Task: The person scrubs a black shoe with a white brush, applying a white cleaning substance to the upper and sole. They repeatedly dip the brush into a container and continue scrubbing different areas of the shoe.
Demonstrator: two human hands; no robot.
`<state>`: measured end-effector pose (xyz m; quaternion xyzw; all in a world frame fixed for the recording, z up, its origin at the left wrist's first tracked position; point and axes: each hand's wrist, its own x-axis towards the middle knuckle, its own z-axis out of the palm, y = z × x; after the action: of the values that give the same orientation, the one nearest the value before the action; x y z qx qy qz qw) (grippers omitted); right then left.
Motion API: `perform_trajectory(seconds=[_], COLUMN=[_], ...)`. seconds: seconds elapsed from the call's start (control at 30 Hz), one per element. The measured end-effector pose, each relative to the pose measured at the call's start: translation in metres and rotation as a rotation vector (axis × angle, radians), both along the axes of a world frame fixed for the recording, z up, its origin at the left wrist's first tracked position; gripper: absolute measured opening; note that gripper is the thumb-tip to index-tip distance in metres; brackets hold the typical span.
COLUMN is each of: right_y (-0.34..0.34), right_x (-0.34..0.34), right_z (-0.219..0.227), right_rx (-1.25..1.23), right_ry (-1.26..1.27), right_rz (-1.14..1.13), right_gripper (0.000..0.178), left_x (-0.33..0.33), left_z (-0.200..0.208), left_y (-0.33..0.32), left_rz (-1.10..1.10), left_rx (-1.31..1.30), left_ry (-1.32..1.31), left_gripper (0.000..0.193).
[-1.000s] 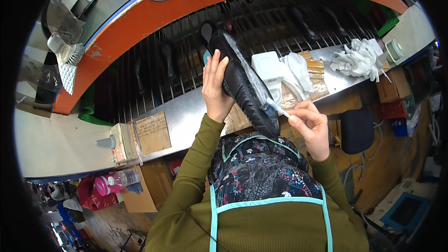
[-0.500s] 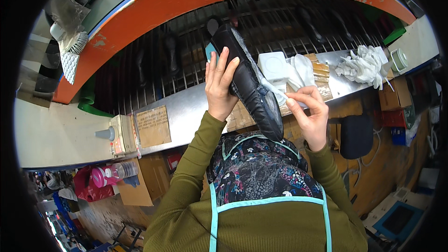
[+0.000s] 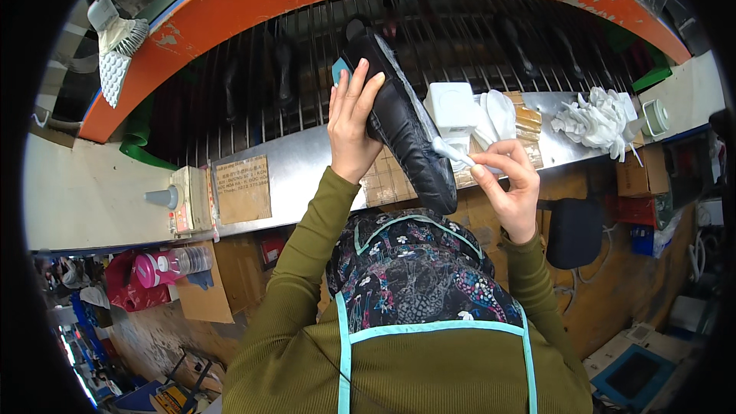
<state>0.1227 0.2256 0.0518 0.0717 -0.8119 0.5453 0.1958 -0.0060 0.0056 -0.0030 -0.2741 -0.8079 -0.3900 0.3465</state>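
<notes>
A black shoe upper [image 3: 410,126], stretched over a form, is held tilted in front of me, toe end toward my body. My left hand [image 3: 355,119] grips it from the left, thumb hidden behind it and fingers spread along the black material. Pale, glossy wet-looking coating shows along its right-hand edge. In a pinch, my right hand [image 3: 507,184] holds a slim white brush-like tool [image 3: 454,153] whose tip touches that edge near the toe end. Just beyond the tool stands a white square container [image 3: 451,107]. White sole-shaped pieces [image 3: 497,119] lie to its right.
A rack of metal bars [image 3: 307,61] stretches behind the steel ledge [image 3: 307,161], with dark shoes on it. Crumpled white material [image 3: 594,121] sits at the right. Cardboard [image 3: 244,188] lies on the ledge at left. An orange beam [image 3: 215,19] arches across the far side.
The tool's tip has slid along the edge toward the toe end. The shoe upper and my left hand have shifted slightly left; the whole view has moved a little too.
</notes>
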Motion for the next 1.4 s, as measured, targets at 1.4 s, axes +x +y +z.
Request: perform_trajectory(seconds=[1.4], right_y=[0.007], right_x=[-0.013], right_z=[0.015], right_rx=[0.029], right_ry=[0.188], right_rz=[0.168], right_gripper=[0.018], left_x=[0.032], left_z=[-0.007], left_y=[0.003], left_rz=[-0.402], left_rx=[0.187], left_ry=[-0.701], left_gripper=[0.104])
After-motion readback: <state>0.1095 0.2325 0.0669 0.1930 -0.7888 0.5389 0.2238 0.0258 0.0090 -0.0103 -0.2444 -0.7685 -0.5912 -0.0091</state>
